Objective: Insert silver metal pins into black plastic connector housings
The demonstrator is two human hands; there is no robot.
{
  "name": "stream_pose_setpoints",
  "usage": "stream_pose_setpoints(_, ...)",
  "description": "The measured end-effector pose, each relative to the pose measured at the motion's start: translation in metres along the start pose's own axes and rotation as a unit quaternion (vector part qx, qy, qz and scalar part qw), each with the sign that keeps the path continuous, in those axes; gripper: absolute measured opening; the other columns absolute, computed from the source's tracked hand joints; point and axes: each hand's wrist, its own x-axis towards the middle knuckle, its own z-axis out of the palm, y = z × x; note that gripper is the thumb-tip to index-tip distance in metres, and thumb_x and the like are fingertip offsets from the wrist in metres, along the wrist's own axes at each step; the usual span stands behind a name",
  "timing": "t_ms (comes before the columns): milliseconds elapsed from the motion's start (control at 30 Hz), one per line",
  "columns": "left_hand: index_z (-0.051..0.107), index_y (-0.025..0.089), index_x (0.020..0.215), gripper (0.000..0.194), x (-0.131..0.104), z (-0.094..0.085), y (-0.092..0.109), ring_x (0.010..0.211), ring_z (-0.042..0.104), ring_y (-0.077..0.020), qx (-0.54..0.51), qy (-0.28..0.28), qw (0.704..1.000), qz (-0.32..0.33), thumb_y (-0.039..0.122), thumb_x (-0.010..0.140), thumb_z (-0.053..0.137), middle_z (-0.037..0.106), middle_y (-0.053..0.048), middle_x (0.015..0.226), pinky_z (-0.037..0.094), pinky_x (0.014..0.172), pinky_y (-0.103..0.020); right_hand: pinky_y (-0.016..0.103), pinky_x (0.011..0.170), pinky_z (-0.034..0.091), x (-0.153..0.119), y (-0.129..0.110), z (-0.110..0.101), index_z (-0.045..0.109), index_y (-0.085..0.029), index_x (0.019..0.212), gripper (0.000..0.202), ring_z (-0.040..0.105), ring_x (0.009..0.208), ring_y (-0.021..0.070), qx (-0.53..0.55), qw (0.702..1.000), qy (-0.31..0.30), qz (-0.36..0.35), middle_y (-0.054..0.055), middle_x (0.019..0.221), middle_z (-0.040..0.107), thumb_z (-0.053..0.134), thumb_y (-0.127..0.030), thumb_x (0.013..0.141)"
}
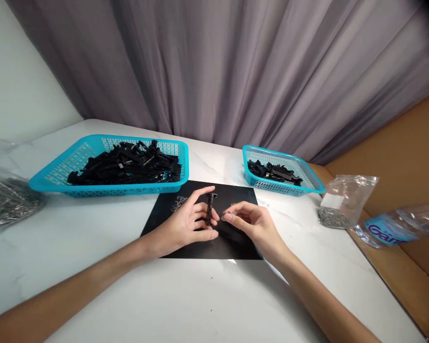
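Note:
My left hand holds a narrow black plastic part upright, its fingers curled around it and the thumb beneath. Just to the right, my right hand is closed in a pinch, thumb against forefinger. Something tiny shows at those fingertips, too small to name. Both hands hover over a black mat. A small heap of shiny metal pieces lies on the mat behind my left hand.
A large blue basket of black plastic parts stands back left, a smaller blue basket of them back right. Bags of small metal pieces lie at left and right. A plastic bottle lies at the right edge.

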Motion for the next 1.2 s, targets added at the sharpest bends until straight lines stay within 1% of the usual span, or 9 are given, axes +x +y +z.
stream_pose_setpoints(133,0.031,0.039,0.15,0.088,0.0,0.002,-0.001,0.099,0.063,-0.0138,0.006,-0.009,1.0,0.004,0.014,0.082,0.08,0.06,0.002,0.104,0.056,0.095,-0.036,0.033,0.082,0.05,0.0,0.001,0.002,0.074,-0.021,0.089,0.024,0.07,0.088,0.0202,0.008,1.0,-0.025,0.001,0.005,0.092,0.076,0.077,-0.044,0.085)
stream_pose_setpoints(367,0.033,0.034,0.148,0.078,0.001,0.0,0.002,0.112,0.068,-0.0204,0.032,-0.002,0.999,0.017,0.019,0.086,0.077,0.064,-0.002,0.112,0.056,0.103,-0.043,0.032,0.078,0.048,-0.002,-0.002,-0.002,0.075,-0.021,0.088,0.023,0.067,0.083,0.0187,-0.028,1.0,0.009,-0.009,0.004,0.089,0.075,0.077,-0.044,0.086)
stream_pose_setpoints(533,0.036,0.033,0.149,0.076,0.0,-0.003,0.002,0.112,0.071,-0.0226,0.134,0.0,0.991,0.029,0.027,0.087,0.079,0.07,-0.004,0.117,0.06,0.099,-0.043,0.032,0.072,0.045,-0.005,-0.004,0.002,0.078,-0.022,0.086,0.02,0.062,0.08,0.0172,-0.032,0.999,-0.005,-0.016,0.003,0.09,0.07,0.079,-0.042,0.084)
stream_pose_setpoints(600,0.037,0.033,0.151,0.077,-0.001,-0.005,0.001,0.109,0.072,-0.0219,0.195,-0.006,0.979,0.053,0.029,0.087,0.079,0.072,-0.004,0.117,0.061,0.098,-0.042,0.031,0.071,0.044,-0.006,-0.005,0.004,0.079,-0.023,0.085,0.018,0.06,0.079,0.0165,-0.035,0.999,-0.011,-0.02,0.002,0.089,0.068,0.08,-0.041,0.084)
stream_pose_setpoints(700,0.039,0.031,0.152,0.077,-0.001,-0.008,-0.002,0.103,0.073,-0.0201,0.256,-0.018,0.96,0.114,0.03,0.086,0.079,0.074,-0.003,0.114,0.063,0.096,-0.04,0.032,0.072,0.045,-0.008,-0.007,0.006,0.08,-0.023,0.085,0.015,0.061,0.082,0.0177,-0.049,0.998,-0.03,-0.029,0.003,0.087,0.069,0.079,-0.039,0.085)
stream_pose_setpoints(833,0.044,0.027,0.15,0.078,-0.002,-0.013,-0.005,0.089,0.074,-0.0182,0.321,0.005,0.929,0.182,0.032,0.083,0.083,0.075,-0.003,0.107,0.066,0.086,-0.035,0.033,0.074,0.045,-0.01,-0.011,0.008,0.08,-0.023,0.084,0.016,0.062,0.085,0.0189,-0.062,0.996,-0.05,-0.028,0.004,0.087,0.072,0.077,-0.038,0.087)
stream_pose_setpoints(1000,0.049,0.029,0.149,0.075,-0.003,-0.018,-0.003,0.099,0.073,-0.0215,0.368,0.035,0.909,0.192,0.032,0.081,0.083,0.073,-0.005,0.118,0.065,0.089,-0.036,0.033,0.073,0.044,-0.011,-0.014,0.008,0.08,-0.024,0.086,0.02,0.062,0.085,0.0191,-0.084,0.993,-0.081,-0.029,0.003,0.089,0.072,0.077,-0.043,0.089)
stream_pose_setpoints(1133,0.053,0.03,0.146,0.076,-0.005,-0.018,-0.003,0.101,0.072,-0.024,0.437,0.067,0.871,0.212,0.034,0.078,0.085,0.069,-0.007,0.133,0.061,0.095,-0.042,0.034,0.076,0.047,-0.013,-0.017,0.005,0.079,-0.025,0.089,0.02,0.063,0.087,0.0202,-0.134,0.984,-0.102,-0.065,0.003,0.091,0.072,0.072,-0.043,0.093)
stream_pose_setpoints(1200,0.054,0.029,0.146,0.076,-0.005,-0.018,-0.003,0.109,0.07,-0.0266,0.455,0.068,0.856,0.235,0.032,0.077,0.085,0.066,-0.008,0.14,0.058,0.101,-0.044,0.035,0.08,0.048,-0.015,-0.02,0.004,0.079,-0.025,0.092,0.019,0.064,0.088,0.0205,-0.169,0.974,-0.115,-0.092,0.004,0.093,0.072,0.068,-0.04,0.096)
